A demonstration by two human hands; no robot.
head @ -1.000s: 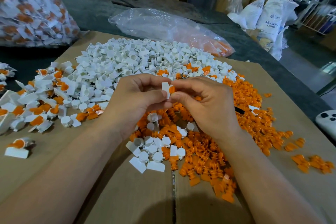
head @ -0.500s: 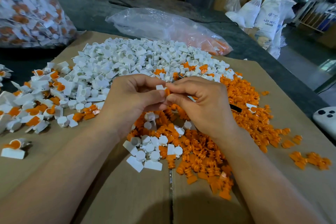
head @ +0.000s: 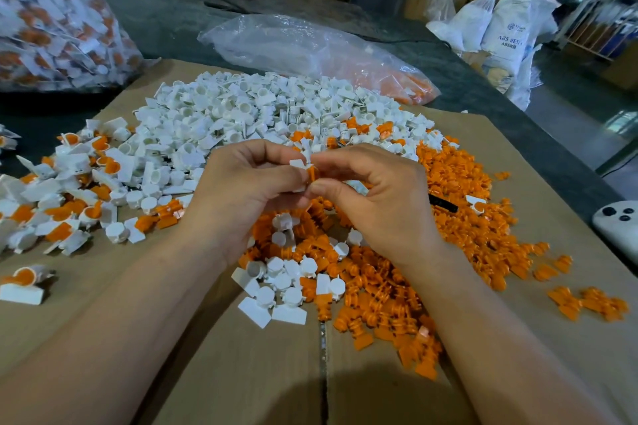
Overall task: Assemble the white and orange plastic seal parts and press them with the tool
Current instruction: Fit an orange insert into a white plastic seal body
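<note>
Two hands had hardly shifted from a second before: the left hand [head: 248, 190] and right hand [head: 376, 197] still met above the orange pile [head: 466, 217], drawn a little tighter together. The left thumb and fingers pinched the white part [head: 297, 164]; the right fingertips pinched the orange part [head: 312, 172] against it, both sets of knuckles curled. Bare cardboard [head: 241, 373] lay open on the near side. The white pile [head: 241, 114] crowded the far side, and the sheet's right edge ran near the orange scatter.

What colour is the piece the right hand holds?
Orange: the piece pinched by the right hand, seen best in the head view.
</note>
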